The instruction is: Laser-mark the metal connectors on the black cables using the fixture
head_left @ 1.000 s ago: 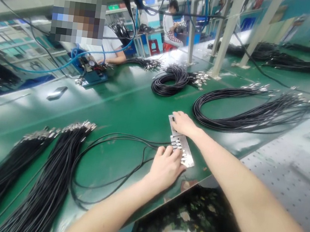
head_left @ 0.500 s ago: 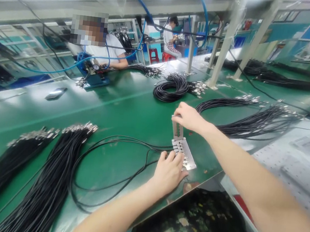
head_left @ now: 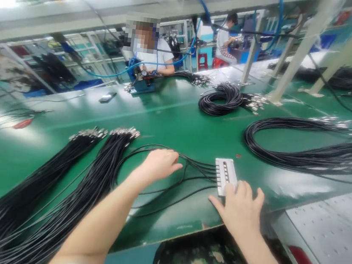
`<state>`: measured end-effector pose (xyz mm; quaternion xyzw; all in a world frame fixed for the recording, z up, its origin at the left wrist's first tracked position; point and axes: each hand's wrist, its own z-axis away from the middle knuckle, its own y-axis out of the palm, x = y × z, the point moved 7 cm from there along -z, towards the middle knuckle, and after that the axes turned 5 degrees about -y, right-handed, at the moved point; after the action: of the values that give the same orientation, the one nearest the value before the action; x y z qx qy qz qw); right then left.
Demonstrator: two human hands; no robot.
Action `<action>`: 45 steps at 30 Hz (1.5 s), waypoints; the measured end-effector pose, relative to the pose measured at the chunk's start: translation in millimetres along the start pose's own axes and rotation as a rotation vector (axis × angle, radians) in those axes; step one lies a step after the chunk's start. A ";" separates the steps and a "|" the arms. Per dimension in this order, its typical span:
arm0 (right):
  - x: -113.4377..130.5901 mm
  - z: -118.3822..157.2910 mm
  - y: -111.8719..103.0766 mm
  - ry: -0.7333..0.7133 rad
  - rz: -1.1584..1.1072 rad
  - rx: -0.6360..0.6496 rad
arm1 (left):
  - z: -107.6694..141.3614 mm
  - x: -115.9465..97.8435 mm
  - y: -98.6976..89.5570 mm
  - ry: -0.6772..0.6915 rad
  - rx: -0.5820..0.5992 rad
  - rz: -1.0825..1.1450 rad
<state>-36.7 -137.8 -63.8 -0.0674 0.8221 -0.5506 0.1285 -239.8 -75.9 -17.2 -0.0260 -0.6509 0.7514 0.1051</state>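
A small metal clamping fixture (head_left: 225, 176) lies on the green bench, its slotted lid folded down flat. Several black cables (head_left: 202, 165) enter its left side and loop away leftward; their ends are hidden under the lid. My right hand (head_left: 244, 206) rests at the fixture's lower right corner, fingers spread, fingertips touching the metal. To the left, my left hand (head_left: 161, 164) hovers over the cable loop, fingers loosely bent and thumb apart, with nothing visible in it.
Two large bundles of black cables (head_left: 93, 177) lie at left. A coiled bundle (head_left: 221, 100) sits farther back, and a long looped bundle (head_left: 275, 157) lies right. A person (head_left: 162, 55) works across the bench beside a blue machine (head_left: 143, 81). Metal posts (head_left: 304, 49) stand behind.
The fixture's lid, held up by my right hand before, is now down. My right hand has come down to the fixture's near corner. My left hand has left the fixture, moving left.
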 end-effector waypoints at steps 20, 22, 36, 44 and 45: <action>-55.8 -9.7 27.1 -0.076 -0.033 -0.178 | 95.2 48.1 74.1 0.137 0.158 -0.111; -56.2 -9.1 26.8 -0.069 -0.061 -0.178 | 99.4 53.2 71.1 0.168 0.173 -0.185; -60.9 -10.8 13.5 -0.058 -0.101 -0.059 | 58.5 -0.6 27.5 0.340 0.191 -0.034; -76.5 5.3 -14.6 0.012 -0.207 -0.287 | -73.6 -120.5 8.8 0.292 0.055 0.583; -83.0 14.0 -19.2 0.032 -0.209 -0.319 | -82.0 -140.3 11.5 0.321 0.085 0.604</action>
<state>46.1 -136.7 -39.7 -0.1632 0.8893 -0.4248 0.0450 -89.8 -24.5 -54.6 -0.3310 -0.5572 0.7613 -0.0202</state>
